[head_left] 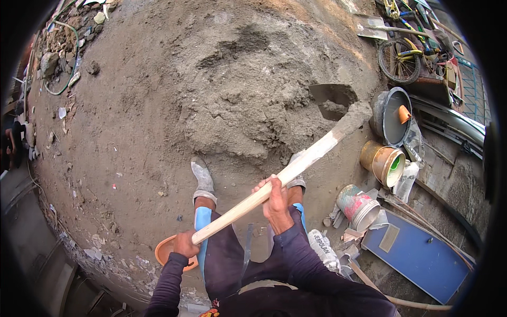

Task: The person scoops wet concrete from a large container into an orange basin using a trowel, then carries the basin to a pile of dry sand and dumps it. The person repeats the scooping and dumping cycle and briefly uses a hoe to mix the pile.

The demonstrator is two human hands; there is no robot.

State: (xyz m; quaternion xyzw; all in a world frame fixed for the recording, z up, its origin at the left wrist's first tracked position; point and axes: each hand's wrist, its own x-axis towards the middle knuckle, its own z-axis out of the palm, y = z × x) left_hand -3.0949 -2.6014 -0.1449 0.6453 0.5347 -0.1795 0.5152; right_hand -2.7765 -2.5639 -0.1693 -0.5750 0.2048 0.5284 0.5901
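Observation:
A long-handled hoe slants from lower left to upper right in front of me. My left hand is wrapped round the butt of its pale wooden handle. Further up the shaft, my right hand grips it with curled fingers. Grey mortar coats the far end of the handle. The hoe's dark metal blade rests at the right side of a heap of wet grey mortar, with some mix against it. Behind my left hand sits an orange basin, partly hidden.
At right stand a black tub with grey liquid and an orange cup, a yellowish bucket and a paint-smeared bucket. A blue panel lies below them. A bicycle wheel and a shovel are upper right; rubble lies upper left.

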